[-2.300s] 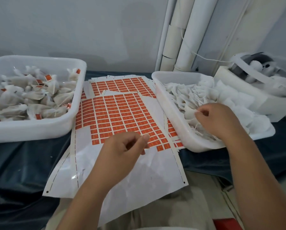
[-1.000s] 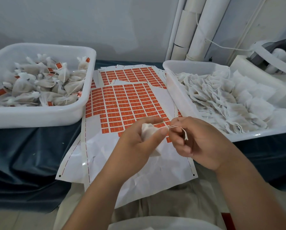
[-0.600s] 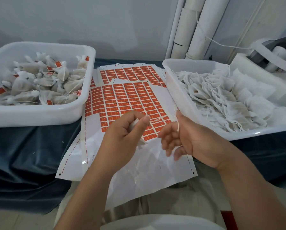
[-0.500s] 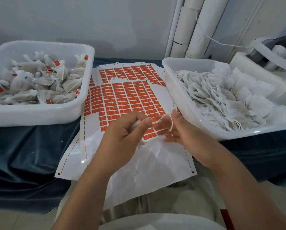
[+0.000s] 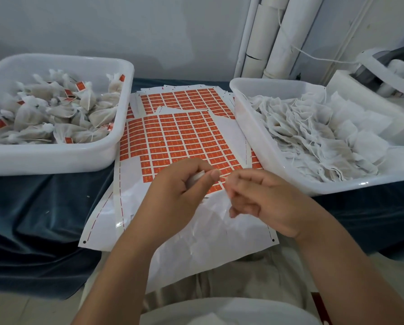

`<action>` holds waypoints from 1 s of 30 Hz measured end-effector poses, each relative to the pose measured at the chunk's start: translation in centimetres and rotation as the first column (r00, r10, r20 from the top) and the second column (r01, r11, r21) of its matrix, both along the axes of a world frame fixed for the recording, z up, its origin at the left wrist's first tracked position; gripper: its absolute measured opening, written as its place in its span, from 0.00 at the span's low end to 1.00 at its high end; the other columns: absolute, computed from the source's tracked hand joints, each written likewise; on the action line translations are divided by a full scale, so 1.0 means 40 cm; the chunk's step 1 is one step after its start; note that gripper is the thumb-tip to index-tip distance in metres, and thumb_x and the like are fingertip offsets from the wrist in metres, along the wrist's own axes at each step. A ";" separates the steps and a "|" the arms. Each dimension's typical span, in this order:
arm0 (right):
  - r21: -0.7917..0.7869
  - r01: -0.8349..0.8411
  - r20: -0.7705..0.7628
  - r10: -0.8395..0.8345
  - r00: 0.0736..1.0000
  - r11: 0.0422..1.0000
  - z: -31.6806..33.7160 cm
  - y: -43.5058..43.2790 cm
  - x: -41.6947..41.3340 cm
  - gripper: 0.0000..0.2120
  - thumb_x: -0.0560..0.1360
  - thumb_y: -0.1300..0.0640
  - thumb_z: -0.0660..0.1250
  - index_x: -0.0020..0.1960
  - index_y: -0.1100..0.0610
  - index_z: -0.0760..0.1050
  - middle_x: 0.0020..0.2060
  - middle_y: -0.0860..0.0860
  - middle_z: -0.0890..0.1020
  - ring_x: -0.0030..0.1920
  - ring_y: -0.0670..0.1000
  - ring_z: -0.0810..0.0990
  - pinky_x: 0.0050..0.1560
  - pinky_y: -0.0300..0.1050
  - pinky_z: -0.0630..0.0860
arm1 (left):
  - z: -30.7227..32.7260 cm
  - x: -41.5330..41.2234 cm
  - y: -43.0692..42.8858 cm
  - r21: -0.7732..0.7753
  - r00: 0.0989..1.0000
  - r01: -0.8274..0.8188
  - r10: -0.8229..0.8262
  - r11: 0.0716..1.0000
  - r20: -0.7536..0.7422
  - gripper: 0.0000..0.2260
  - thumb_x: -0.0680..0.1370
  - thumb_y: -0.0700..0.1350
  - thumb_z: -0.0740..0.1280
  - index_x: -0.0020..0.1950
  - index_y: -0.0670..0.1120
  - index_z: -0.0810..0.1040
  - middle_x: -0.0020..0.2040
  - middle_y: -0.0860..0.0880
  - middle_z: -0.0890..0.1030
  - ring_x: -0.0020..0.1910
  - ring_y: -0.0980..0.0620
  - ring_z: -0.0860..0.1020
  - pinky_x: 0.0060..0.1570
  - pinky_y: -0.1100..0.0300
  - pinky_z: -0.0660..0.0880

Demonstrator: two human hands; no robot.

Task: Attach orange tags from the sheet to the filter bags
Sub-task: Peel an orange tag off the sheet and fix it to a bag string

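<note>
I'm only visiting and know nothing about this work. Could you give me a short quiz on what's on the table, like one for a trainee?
1. True or false: the bags in the left tub carry orange tags.
2. Where does the sheet lie? A: between the left tub and the right tub. B: inside the right tub. C: on the floor.
3. Fill in: the left hand grips a white ____.
Key: 1 true; 2 A; 3 bag.
</note>
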State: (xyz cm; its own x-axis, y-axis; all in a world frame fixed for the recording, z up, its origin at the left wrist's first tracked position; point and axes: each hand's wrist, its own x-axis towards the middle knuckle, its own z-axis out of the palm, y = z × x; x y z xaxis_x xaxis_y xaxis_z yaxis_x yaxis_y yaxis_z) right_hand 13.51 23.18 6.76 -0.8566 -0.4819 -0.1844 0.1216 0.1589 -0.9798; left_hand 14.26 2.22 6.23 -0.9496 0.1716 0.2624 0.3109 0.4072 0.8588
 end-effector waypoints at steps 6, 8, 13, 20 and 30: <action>-0.425 0.126 0.080 -0.102 0.992 0.896 0.007 -0.029 -0.010 0.16 0.83 0.53 0.61 0.38 0.55 0.76 0.28 0.48 0.60 0.28 0.46 0.60 0.30 0.39 0.68 | -0.007 0.002 0.009 0.143 0.998 0.002 -0.011 0.990 0.057 0.14 0.77 0.64 0.58 0.43 0.60 0.79 0.40 0.62 0.81 0.44 0.61 0.80 0.39 0.76 0.73; -0.522 0.102 0.085 -0.067 0.994 0.847 0.009 -0.031 -0.008 0.15 0.83 0.54 0.64 0.38 0.55 0.76 0.28 0.47 0.60 0.27 0.45 0.61 0.29 0.38 0.67 | -0.009 0.005 0.014 0.195 0.997 -0.010 -0.006 0.981 0.080 0.13 0.77 0.64 0.59 0.42 0.61 0.79 0.39 0.63 0.82 0.44 0.62 0.80 0.39 0.77 0.73; -0.658 0.099 0.268 0.109 0.957 0.746 0.018 -0.017 -0.002 0.11 0.80 0.51 0.69 0.41 0.54 0.77 0.28 0.45 0.59 0.27 0.46 0.57 0.27 0.37 0.67 | -0.012 0.009 0.023 0.200 0.999 -0.009 0.002 0.980 0.034 0.12 0.78 0.62 0.61 0.44 0.60 0.80 0.39 0.66 0.82 0.44 0.63 0.81 0.39 0.77 0.72; -0.572 0.040 0.102 0.023 0.995 0.819 0.028 0.006 -0.012 0.16 0.85 0.58 0.55 0.55 0.56 0.83 0.30 0.48 0.73 0.29 0.45 0.69 0.31 0.39 0.70 | -0.024 0.002 0.021 0.062 0.987 0.098 -0.105 0.993 0.120 0.12 0.79 0.60 0.63 0.46 0.55 0.81 0.38 0.63 0.81 0.40 0.58 0.80 0.38 0.73 0.73; -0.015 0.278 -0.252 -0.273 0.928 0.960 0.027 0.052 -0.021 0.15 0.78 0.40 0.65 0.51 0.50 0.84 0.33 0.50 0.80 0.33 0.49 0.76 0.38 0.39 0.76 | -0.024 0.011 0.010 0.218 0.941 0.318 -0.335 0.923 0.044 0.11 0.84 0.59 0.61 0.52 0.62 0.83 0.55 0.62 0.83 0.58 0.55 0.81 0.53 0.69 0.76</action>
